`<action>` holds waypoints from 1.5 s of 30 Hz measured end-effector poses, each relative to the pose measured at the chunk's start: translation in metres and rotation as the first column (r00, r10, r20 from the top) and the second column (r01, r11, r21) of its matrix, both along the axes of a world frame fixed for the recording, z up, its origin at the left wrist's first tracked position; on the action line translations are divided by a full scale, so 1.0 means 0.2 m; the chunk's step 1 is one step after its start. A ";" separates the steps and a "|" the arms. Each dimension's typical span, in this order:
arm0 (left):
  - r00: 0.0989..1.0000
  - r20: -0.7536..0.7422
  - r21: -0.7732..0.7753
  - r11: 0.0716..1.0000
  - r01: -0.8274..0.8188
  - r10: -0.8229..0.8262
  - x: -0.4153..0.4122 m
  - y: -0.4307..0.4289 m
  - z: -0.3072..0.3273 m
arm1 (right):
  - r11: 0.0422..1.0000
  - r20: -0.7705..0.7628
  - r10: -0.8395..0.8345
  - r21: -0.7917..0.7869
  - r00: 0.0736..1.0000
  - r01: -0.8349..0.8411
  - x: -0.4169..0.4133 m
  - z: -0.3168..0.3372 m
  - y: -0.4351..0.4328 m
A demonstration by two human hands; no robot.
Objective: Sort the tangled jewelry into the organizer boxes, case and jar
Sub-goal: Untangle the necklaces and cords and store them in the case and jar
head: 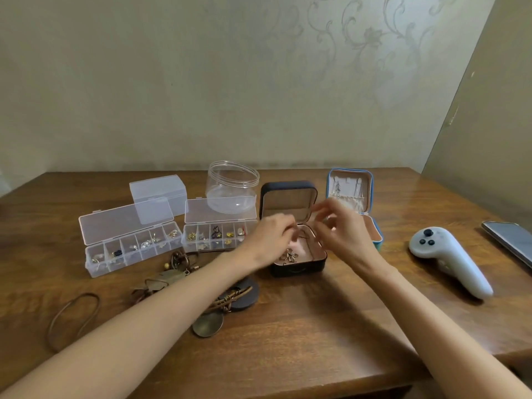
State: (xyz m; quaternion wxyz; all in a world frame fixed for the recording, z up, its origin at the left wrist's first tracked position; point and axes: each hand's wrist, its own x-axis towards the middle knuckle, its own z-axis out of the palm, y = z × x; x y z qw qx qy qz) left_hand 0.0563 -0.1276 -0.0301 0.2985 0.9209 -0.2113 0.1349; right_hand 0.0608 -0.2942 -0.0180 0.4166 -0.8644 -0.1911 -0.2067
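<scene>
Both hands, left hand (272, 234) & right hand (336, 226), over black case (298, 266), grip blurred so can't tell; thin chain could re-knot w/ flower pendant (289, 256) if dropped loose.

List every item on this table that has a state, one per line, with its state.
left organizer box: lid open, earrings in compartments
right organizer box: lid open, partly filled
small plastic box: closed
jar: no lid, empty
black case: open, flower piece inside
blue case: open, earrings hung in lid
left hand: over black case, grip blurred
right hand: over black case, fingers blurred
phone: screen dark
</scene>
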 end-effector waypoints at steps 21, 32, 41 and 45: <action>0.951 -0.209 0.119 0.959 0.256 -0.228 0.03 0.02 -0.12 | 0.932 -0.337 -0.301 -0.304 0.892 0.199 0.41 0.03 0.16; 0.946 -0.204 0.134 0.950 0.283 -0.253 0.03 0.01 -0.10 | 0.980 -0.675 -0.138 0.011 0.724 0.196 0.39 0.05 0.19; 0.997 0.020 -0.118 0.991 0.071 -0.069 0.00 0.07 0.13 | 0.942 -0.122 -0.315 -0.161 0.941 0.294 0.25 0.16 0.13; 0.995 0.092 -0.067 0.997 -0.042 0.048 0.03 0.11 0.26 | 0.992 -0.190 0.001 0.127 0.982 0.023 0.06 0.25 0.19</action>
